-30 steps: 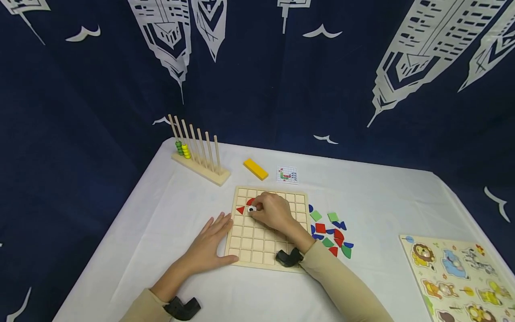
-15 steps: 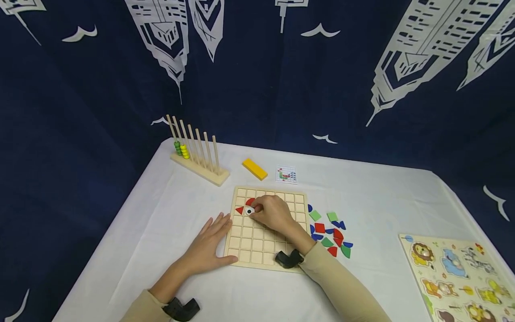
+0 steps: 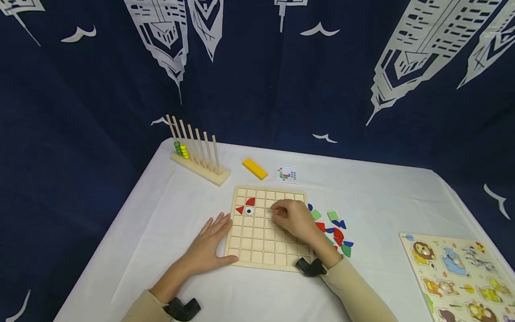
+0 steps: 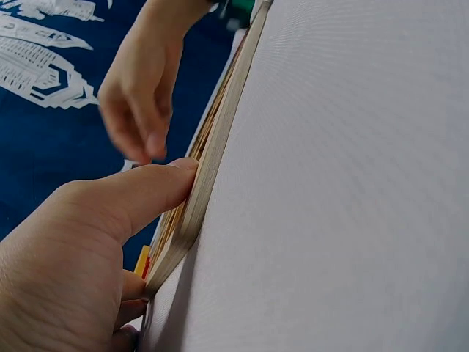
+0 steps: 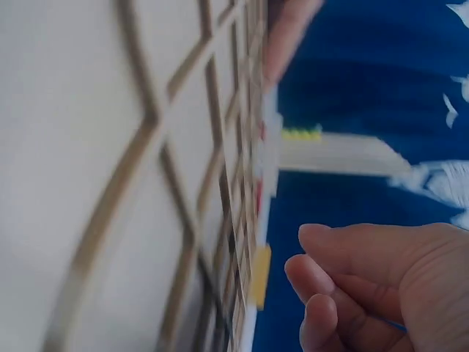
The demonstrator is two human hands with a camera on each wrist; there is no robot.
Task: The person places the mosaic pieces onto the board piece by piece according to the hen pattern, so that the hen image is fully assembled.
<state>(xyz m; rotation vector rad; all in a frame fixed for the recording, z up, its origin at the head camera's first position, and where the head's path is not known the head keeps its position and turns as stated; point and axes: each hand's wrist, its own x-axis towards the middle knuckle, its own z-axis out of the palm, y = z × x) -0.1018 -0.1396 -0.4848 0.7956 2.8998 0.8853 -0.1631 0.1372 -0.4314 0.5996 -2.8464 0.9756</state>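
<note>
Left hand [image 3: 209, 241] fingers straight at the grid board's [image 3: 257, 245] edge, probably bracing it; right hand [image 3: 293, 217] fingers loosely curled, empty, over it; eye tile [image 3: 249, 211] left of them, cell-aligned beside red quarter-circle [image 3: 251, 201].

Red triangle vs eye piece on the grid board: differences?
Colour: the red triangle is plain red; the eye piece is white with a dark dot.
Shape: the triangle tapers to a point; the eye piece doesn't.
Column: triangle leftmost; eye piece second.
Shared: same row of the grid board.
</note>
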